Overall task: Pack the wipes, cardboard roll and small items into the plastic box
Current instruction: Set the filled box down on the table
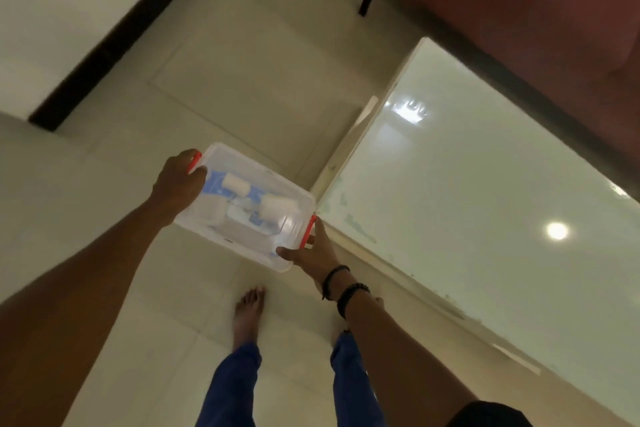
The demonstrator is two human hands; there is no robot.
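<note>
- Right now I hold the plastic box (242,204) up in the air with both hands, above the tiled floor (242,62) and just off the near left corner of the glass-topped desk (485,184).
- My left hand (180,180) is clamped on the box's far left end, fingers curled over the orange latch (194,161) there, thumb lying on the lid.
- My right hand (311,253) is closed on the opposite end, thumb pressed on the lid's near corner, fingers wrapped under the other orange latch (309,231).
- The clear lid is on, and the box sits tilted across my view, left end farther from me.
- Through the lid I see two pale rolls (235,183), one toward the left end and one toward the right, lying over a blue-and-white packet (242,211); the blur keeps me from telling more.
- Two dark bracelets (343,288) circle my right wrist.
- Below the box my bare foot (247,315) stands on the floor, blue trouser legs (235,388) above it.
</note>
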